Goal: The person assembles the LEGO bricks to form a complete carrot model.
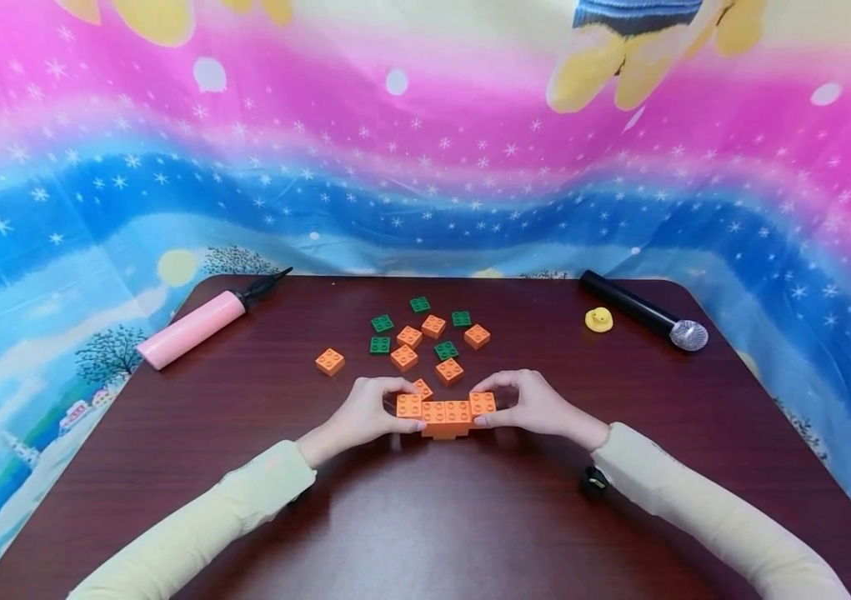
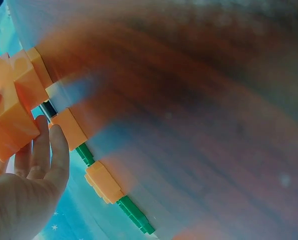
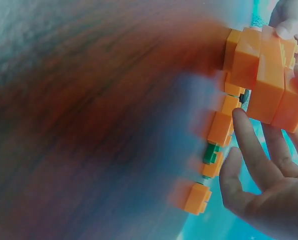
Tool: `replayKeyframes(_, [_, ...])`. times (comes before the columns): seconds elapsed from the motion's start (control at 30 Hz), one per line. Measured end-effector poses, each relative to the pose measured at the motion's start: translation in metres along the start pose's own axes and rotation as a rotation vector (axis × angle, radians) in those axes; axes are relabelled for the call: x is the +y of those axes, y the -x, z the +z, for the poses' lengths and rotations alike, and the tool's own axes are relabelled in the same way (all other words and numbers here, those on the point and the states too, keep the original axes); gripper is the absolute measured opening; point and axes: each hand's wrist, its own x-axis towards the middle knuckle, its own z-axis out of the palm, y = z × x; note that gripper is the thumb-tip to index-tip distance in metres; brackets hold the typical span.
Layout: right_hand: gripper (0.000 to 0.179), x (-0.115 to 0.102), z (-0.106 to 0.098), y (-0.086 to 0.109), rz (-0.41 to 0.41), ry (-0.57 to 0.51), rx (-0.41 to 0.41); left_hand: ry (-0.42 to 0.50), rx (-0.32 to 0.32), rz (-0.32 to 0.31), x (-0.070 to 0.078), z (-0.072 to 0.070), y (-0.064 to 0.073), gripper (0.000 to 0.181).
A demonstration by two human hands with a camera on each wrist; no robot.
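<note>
An orange toy-brick structure [image 1: 446, 412] stands near the middle of the table, narrow at the bottom and stepping out wider towards the top. My left hand [image 1: 368, 412] pinches the studded orange brick [image 1: 408, 406] at its left end between thumb and fingers. At the opposite end, my right hand [image 1: 533, 408] grips the matching orange brick [image 1: 482, 403]. Both wrist views show the structure's stepped underside, with the lower fingers of each hand spread beneath the overhanging ends. Just behind it, a loose orange brick [image 1: 422, 389] is partly hidden.
Several loose orange bricks [image 1: 404, 358] and thin green bricks [image 1: 382, 323] lie scattered beyond the hands. A pink hand pump [image 1: 192, 329] rests at the left edge. Back right are a yellow toy duck [image 1: 599, 319] and a black microphone [image 1: 635, 304]. A patterned cloth [image 1: 425, 183] hangs behind the table.
</note>
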Motion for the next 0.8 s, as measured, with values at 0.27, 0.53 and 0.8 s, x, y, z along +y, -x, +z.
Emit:
replayKeyframes(0.27, [0.041,0.002,0.001,-0.001,0.002,-0.043,-0.035,-0.015,0.000,0.022,-0.002,0.001,0.000,0.042])
replayKeyframes(0.53, [0.039,-0.006,0.002,-0.002,0.019,0.020,-0.037,-0.026,0.002,0.003,-0.001,-0.005,0.002,0.047])
replayKeyframes(0.8, [0.040,-0.006,0.003,-0.001,0.030,-0.007,-0.032,0.007,0.197,-0.065,-0.013,-0.035,-0.001,0.044])
